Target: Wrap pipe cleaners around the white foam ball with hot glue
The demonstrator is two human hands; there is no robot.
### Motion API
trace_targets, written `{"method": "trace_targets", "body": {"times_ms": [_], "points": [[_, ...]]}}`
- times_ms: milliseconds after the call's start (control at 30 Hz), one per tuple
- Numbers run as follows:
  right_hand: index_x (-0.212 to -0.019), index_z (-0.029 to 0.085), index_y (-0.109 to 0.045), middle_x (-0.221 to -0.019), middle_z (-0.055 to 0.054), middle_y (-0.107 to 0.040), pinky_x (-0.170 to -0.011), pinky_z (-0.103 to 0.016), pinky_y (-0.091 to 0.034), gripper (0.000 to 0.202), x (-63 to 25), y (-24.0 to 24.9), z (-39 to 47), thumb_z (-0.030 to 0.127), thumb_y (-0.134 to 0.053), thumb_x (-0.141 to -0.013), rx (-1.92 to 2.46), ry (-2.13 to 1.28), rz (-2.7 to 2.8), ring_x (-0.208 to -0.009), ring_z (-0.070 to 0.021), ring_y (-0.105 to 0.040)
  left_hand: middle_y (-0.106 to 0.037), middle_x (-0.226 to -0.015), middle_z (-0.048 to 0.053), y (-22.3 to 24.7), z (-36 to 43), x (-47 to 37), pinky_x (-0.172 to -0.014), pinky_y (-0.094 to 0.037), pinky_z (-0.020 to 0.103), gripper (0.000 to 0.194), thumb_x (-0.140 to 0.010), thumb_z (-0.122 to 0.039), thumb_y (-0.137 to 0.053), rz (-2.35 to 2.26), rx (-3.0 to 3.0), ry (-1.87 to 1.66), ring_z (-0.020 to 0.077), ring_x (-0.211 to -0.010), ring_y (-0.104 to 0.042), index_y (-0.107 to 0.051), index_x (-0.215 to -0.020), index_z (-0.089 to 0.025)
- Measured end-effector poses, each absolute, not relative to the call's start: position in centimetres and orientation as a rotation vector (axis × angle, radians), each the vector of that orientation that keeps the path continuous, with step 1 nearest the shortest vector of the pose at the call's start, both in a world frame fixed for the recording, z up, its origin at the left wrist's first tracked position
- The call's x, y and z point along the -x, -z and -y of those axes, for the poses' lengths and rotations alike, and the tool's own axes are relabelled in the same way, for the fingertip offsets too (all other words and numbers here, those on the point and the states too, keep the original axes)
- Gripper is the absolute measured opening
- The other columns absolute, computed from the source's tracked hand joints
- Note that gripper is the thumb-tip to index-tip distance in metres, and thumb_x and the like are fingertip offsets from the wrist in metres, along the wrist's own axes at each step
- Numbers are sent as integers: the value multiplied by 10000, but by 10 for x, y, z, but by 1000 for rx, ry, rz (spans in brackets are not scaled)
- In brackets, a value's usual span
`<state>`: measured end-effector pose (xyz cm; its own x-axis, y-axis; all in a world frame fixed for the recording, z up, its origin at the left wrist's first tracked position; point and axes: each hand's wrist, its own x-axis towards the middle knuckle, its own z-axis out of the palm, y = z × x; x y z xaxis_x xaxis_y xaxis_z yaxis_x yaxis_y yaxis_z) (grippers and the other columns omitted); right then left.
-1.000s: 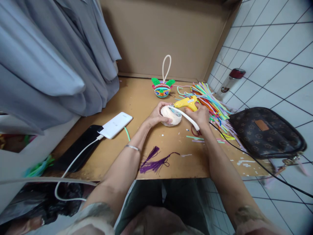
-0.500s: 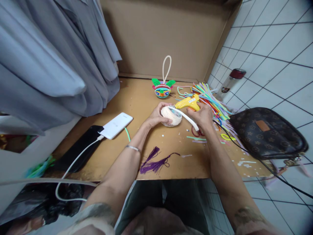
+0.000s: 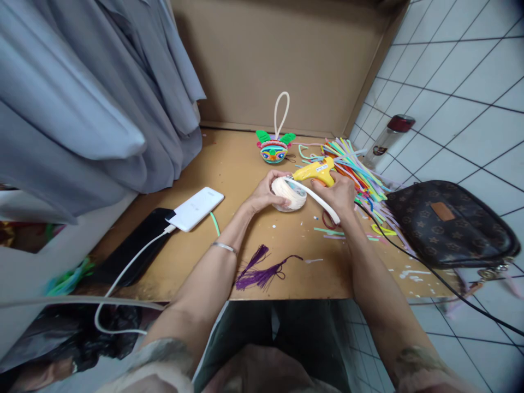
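My left hand (image 3: 265, 192) is wrapped round a cream, ball-shaped roll (image 3: 289, 197) with a hollow at its top. From the roll's rim a thick white strip (image 3: 321, 205) runs out to the right, below my right hand (image 3: 338, 191). That hand grips a yellow glue gun (image 3: 314, 172) by its handle, fingers closed. The gun's nozzle points left at the rim of the roll; whether it touches I cannot tell. Behind them stands a colourful animal-head ornament (image 3: 274, 150) with green ears and a white loop.
Many coloured pipe cleaners (image 3: 356, 166) lie at the right, near a bottle (image 3: 388, 139) and a brown handbag (image 3: 454, 224). A purple tassel (image 3: 260, 275) lies by the front edge. On the left are a white power bank (image 3: 196, 208) and a black pouch (image 3: 135, 251). The gun's black cord (image 3: 409, 252) trails right.
The loose end of the white strip has swung slightly right and down. Both hands keep their hold, and the whole view has shifted a little.
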<state>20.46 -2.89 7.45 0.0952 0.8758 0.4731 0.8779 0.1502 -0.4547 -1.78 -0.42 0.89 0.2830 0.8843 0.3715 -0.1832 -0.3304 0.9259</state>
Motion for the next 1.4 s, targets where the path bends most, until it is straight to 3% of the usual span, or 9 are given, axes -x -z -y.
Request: {"method": "trace_targets", "body": {"times_ms": [167,733,933,1167,1400], "points": [[-732,217,-683,-652,-19,-634,-594,-308,-328,297,-210,-79,29,504,-605,-739,1733,88,1720,-602,-178,-505,-597,-1444,137,-8,4,18,-1188,-401,501,914,-399,-430,-1004,-641,-1521,-1274,347,-1368,-557,-569,-1171,-203],[-730,206,-702,-643,-18,-629,-613,-311,-382,299,-212,-74,25,497,-631,-733,1702,21,1691,-599,-182,-515,-607,-1432,136,-13,7,16,-1186,-407,511,907,-349,-367,-1009,-675,-1441,-1277,356,-1371,-556,-565,-1122,-199],[-918,181,-757,-796,-72,-736,-659,-320,-448,382,-218,-75,20,519,-620,-803,1791,-105,1614,-698,-224,-620,-615,-1424,131,-11,5,17,-1179,-414,502,898,-347,-341,-1005,-708,-1434,-1269,346,-1355,-565,-569,-1120,-200],[-1182,167,-746,-1116,-190,-781,-825,-388,-531,473,-226,-60,12,503,-612,-878,2173,-8,1505,-1062,-359,-722,-606,-1450,129,-8,4,18,-1171,-432,503,874,-377,-339,-1002,-680,-1455,-1287,340,-1354,-574,-567,-1124,-211],[-1278,128,-698,-1202,-208,-762,-865,-374,-533,529,-223,-54,14,499,-652,-903,2291,-53,1515,-1139,-354,-719,-644,-1370,104,-5,4,18,-1091,-496,428,850,-355,-307,-982,-723,-1282,-1342,319,-1298,-603,-570,-1091,-205]]}}
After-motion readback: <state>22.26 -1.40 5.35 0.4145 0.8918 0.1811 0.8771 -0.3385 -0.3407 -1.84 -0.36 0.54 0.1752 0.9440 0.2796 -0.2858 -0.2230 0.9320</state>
